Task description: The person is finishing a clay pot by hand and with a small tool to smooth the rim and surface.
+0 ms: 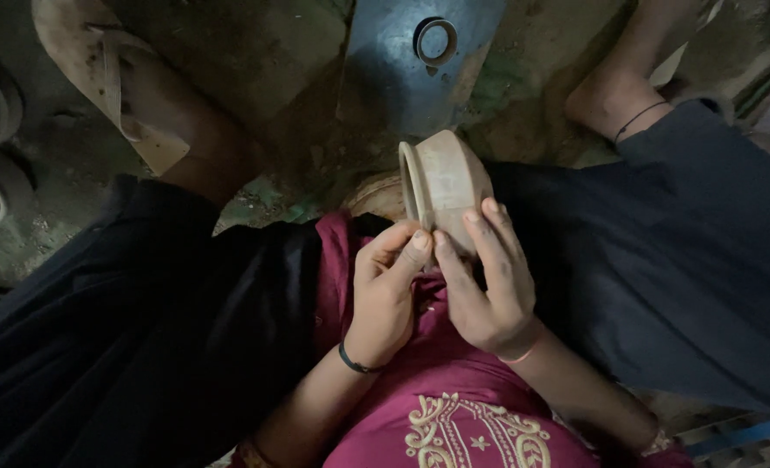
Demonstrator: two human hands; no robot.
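Observation:
A small unglazed clay pot point(444, 178) lies on its side in front of me, its round rim turned to the left. My right hand point(489, 282) wraps the pot's body from below, with the fingers spread over its side. My left hand point(385, 290) pinches the lower edge of the rim between thumb and forefinger and wears a thin black band at the wrist. Both hands rest above my lap, over a dark red garment with pale embroidery.
Dark trousers cover my legs at both sides. My left foot rests in a sandal point(112, 78) at the upper left, and the other bare foot point(614, 91) is at the upper right. A blue slab with a round ring point(437, 39) lies on the dirt floor ahead.

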